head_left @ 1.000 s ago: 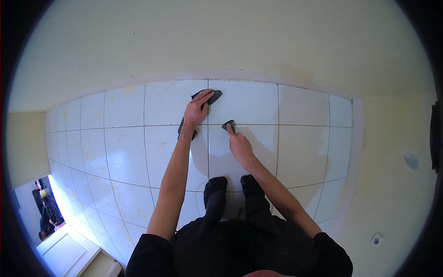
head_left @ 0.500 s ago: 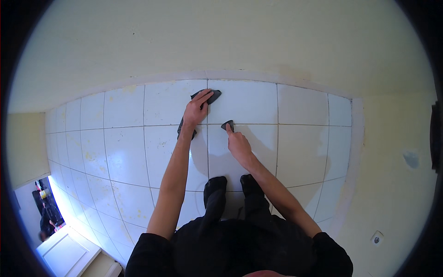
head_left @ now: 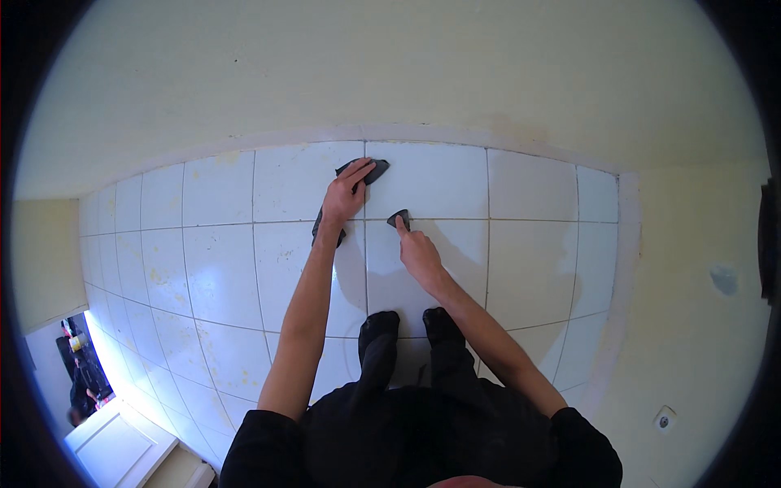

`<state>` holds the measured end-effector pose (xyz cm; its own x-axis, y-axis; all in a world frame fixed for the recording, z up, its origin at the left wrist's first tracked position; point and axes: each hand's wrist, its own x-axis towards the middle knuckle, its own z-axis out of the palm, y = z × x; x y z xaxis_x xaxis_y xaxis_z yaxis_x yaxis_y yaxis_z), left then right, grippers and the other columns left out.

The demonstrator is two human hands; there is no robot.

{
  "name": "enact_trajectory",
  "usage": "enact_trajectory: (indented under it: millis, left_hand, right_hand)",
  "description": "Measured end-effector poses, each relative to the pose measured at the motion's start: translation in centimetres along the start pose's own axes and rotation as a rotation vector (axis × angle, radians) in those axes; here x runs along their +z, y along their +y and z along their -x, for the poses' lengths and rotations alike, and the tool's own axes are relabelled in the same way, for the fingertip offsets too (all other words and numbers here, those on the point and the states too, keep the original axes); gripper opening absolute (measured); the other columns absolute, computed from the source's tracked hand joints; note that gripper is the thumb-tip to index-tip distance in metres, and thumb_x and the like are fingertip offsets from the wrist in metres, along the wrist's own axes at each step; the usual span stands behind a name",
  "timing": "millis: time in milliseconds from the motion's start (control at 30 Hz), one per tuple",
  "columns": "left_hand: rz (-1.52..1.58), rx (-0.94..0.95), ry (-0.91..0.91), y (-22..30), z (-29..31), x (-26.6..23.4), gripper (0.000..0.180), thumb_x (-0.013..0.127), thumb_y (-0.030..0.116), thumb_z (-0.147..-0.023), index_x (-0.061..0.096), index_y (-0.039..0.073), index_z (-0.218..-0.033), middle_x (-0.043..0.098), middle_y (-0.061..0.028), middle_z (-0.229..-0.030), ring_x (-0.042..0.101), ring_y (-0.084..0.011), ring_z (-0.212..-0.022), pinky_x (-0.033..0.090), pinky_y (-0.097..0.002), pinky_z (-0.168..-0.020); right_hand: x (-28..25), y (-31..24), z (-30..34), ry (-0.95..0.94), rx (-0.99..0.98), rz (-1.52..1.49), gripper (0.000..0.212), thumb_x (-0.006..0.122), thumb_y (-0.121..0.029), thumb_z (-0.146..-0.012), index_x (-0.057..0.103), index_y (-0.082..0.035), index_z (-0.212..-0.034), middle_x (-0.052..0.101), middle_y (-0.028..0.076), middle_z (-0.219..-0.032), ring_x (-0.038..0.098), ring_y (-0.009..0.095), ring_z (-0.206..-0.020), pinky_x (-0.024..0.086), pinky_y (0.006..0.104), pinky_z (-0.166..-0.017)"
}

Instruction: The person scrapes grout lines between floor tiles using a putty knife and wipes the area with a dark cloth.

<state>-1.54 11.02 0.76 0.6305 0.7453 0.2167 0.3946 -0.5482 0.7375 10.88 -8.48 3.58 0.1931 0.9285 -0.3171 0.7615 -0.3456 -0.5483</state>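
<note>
From my remote seat I am looking down through the head camera at a white tiled floor (head_left: 529,256). The left hand (head_left: 346,198) is lying over a dark cloth (head_left: 377,172), its fingers reaching forward and lying close together on top; I am not able to tell whether they are gripping any fabric. The cloth is resting on the tiles near the far wall (head_left: 390,65), its front part crossing a grout line, while more dark fabric is showing under the wrist; I cannot make out whether both parts are joining.

The right hand (head_left: 421,258) is closing around a small dark scraper (head_left: 404,217), its index finger stretching along the tool toward the flaring blade. That scraper is sitting right at the grout line running across the floor, to the right of the cloth and nearer the person.

Two dark-covered feet (head_left: 379,327) are standing behind the hands. Yellowish stains (head_left: 159,276) are marking tiles on the left, and a white panelled board (head_left: 122,437) is occupying the lower left corner. On the right-hand wall I am seeing a bluish-grey patch (head_left: 723,280) and a small square fitting (head_left: 665,420).
</note>
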Motion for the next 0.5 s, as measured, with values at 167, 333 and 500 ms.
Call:
enact_trajectory:
  millis: [167,333,500]
  left_hand:
    - [0.002,0.003,0.005,0.1,0.0,0.0,0.046,0.056,-0.002,-0.086,0.068,0.013,-0.127,0.063,-0.0091,-0.136,0.060,-0.0303,-0.125,0.052,-0.0385,-0.103]
    - [0.006,0.006,0.010,0.0,-0.1,0.0,0.045,0.055,-0.002,-0.086,0.069,0.013,-0.126,0.063,-0.0089,-0.136,0.060,-0.0298,-0.126,0.052,-0.0386,-0.104]
    - [-0.001,-0.008,0.001,0.0,0.0,-0.1,0.045,0.056,-0.002,-0.086,0.069,0.014,-0.126,0.063,-0.0082,-0.136,0.059,-0.0296,-0.126,0.052,-0.0386,-0.104]
  right_hand:
    - [0.3,0.1,-0.2,-0.004,0.012,-0.010,0.055,0.050,0.000,-0.089,0.047,0.005,-0.144,0.067,0.026,-0.079,0.070,0.042,-0.074,0.057,0.0512,-0.068]
    - [0.7,-0.1,-0.4,0.011,-0.036,-0.029,0.057,0.050,0.001,-0.089,0.046,0.004,-0.145,0.067,0.026,-0.079,0.070,0.043,-0.075,0.057,0.0516,-0.069]
    - [0.1,-1.8,-1.1,-0.050,-0.020,-0.003,0.056,0.051,0.001,-0.088,0.047,0.005,-0.144,0.068,0.027,-0.080,0.070,0.041,-0.074,0.058,0.0504,-0.069]
